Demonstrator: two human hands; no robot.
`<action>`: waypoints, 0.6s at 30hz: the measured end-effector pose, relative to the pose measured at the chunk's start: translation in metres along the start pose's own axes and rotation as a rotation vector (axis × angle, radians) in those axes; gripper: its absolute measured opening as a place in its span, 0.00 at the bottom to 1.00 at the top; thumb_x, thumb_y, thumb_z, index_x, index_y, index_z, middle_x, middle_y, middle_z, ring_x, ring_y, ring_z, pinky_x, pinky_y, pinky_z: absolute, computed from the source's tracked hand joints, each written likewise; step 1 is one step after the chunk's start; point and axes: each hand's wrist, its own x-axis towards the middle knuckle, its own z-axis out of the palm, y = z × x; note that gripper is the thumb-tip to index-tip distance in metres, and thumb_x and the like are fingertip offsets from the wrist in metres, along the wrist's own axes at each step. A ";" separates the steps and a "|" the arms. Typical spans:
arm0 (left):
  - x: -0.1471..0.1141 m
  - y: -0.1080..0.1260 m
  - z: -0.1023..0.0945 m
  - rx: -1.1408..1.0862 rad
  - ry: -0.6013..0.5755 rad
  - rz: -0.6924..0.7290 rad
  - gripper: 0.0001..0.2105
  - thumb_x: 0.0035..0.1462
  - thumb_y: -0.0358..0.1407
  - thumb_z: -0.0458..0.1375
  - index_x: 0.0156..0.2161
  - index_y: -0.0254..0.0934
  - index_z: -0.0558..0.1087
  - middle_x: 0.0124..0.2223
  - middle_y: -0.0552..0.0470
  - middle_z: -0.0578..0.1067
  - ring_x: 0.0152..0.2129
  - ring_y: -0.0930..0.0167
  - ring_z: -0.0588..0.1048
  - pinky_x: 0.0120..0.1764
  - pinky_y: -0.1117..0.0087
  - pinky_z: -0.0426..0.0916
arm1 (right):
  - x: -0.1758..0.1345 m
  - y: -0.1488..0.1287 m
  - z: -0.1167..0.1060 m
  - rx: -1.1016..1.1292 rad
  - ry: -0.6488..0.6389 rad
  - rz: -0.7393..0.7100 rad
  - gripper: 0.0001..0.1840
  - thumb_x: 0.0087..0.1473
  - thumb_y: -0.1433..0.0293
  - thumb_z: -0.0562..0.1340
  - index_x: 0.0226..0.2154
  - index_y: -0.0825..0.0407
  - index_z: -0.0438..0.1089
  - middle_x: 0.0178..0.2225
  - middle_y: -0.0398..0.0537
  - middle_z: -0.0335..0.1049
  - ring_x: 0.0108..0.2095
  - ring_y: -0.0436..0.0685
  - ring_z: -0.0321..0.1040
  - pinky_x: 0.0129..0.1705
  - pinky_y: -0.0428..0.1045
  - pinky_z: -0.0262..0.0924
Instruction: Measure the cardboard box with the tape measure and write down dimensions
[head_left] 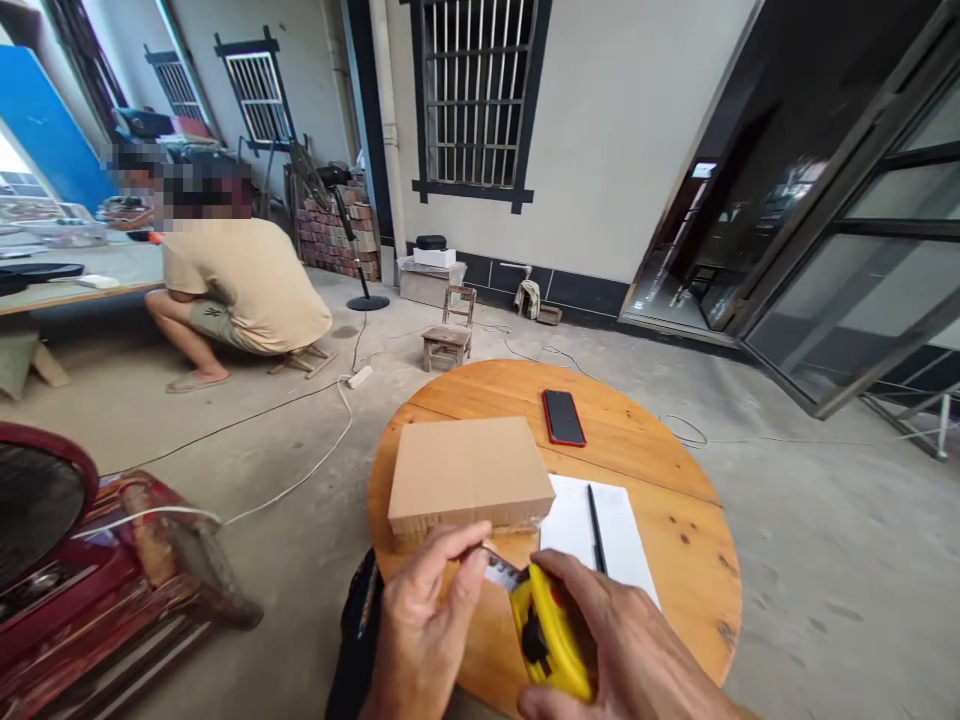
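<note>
A yellow tape measure (551, 635) with black parts sits in my right hand (626, 640), fingers wrapped round its case. A short length of its blade (501, 568) sticks out to the left, and my left hand (435, 610) pinches the end between thumb and forefinger. Just beyond my hands lies a closed brown cardboard box (471, 468), its near side sealed with clear tape. To the right of the box, a black pen (596, 525) rests on white paper (566, 520). Farther back on the round wooden table (682, 500) is a phone with a red edge (564, 418).
A small wooden chair (448, 345) stands past the table. At the left, a person in a beige shirt (236, 285) sits low by another table. A red machine (82, 600) is at the lower left. Cables (330, 445) cross the floor. An open glass door (862, 290) is at the right.
</note>
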 end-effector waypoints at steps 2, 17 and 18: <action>-0.003 0.000 0.002 0.161 0.006 0.183 0.12 0.62 0.39 0.54 0.46 0.44 0.78 0.54 0.47 0.74 0.47 0.63 0.75 0.48 0.64 0.72 | 0.012 -0.008 -0.005 -0.050 0.002 -0.069 0.29 0.42 0.65 0.68 0.50 0.48 0.67 0.41 0.49 0.74 0.37 0.60 0.72 0.38 0.50 0.63; 0.015 -0.113 -0.035 0.626 0.215 0.255 0.32 0.59 0.44 0.56 0.66 0.48 0.54 0.66 0.41 0.57 0.59 0.50 0.63 0.57 0.46 0.61 | 0.171 -0.014 0.003 -0.313 0.164 -0.451 0.39 0.48 0.50 0.67 0.55 0.57 0.65 0.52 0.61 0.69 0.50 0.68 0.66 0.51 0.60 0.61; 0.014 -0.118 -0.037 0.611 0.223 0.212 0.34 0.58 0.45 0.56 0.67 0.47 0.51 0.65 0.40 0.58 0.59 0.50 0.63 0.57 0.47 0.61 | 0.165 -0.008 0.003 -0.249 0.206 -0.463 0.40 0.49 0.48 0.65 0.57 0.55 0.63 0.56 0.61 0.66 0.53 0.69 0.64 0.54 0.62 0.59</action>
